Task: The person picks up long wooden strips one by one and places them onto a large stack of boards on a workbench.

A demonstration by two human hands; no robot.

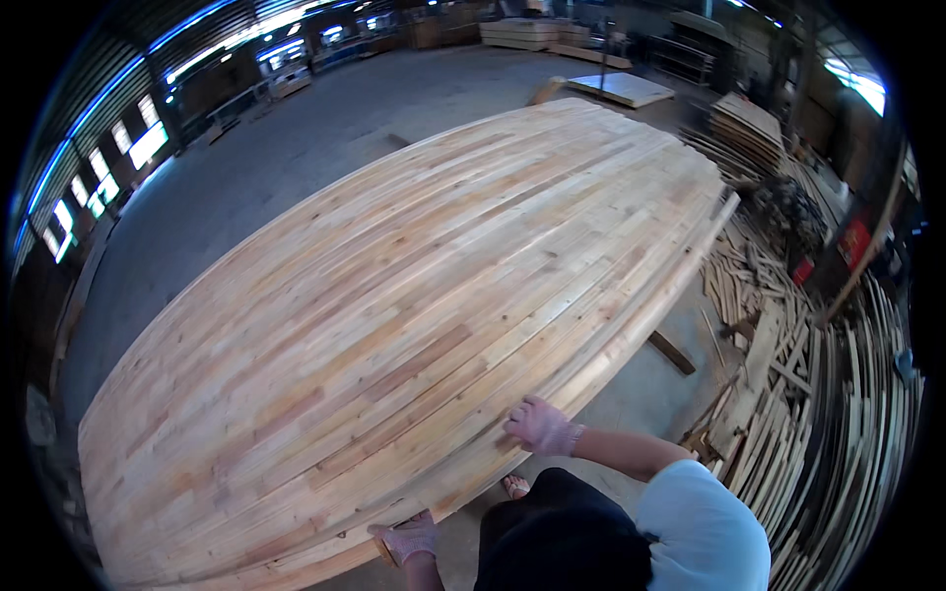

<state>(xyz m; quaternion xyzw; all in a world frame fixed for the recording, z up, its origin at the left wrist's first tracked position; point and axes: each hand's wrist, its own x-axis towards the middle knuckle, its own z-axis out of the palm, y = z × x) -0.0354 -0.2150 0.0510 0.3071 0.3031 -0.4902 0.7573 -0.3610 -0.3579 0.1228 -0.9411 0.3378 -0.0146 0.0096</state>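
Observation:
A broad layer of long, pale finger-jointed wooden boards point(394, 295) lies side by side in front of me, reaching from the lower left to the far right. My right hand point(542, 426), in a thin light glove, is closed over the edge of the board point(623, 347) nearest my body. Farther left, my gloved left hand point(412, 538) grips the same near edge, close to a short yellowish wood end point(384, 554). The undersides of both hands' grips are hidden.
Loose wood strips point(838, 424) and offcuts point(744, 281) lie heaped along the right. A dark wood bearer point(672, 352) juts from under the boards. Stacked panels point(746, 120) stand at the far right, and a pale sheet point(621, 90) lies beyond the boards. My foot point(515, 486) is near the edge.

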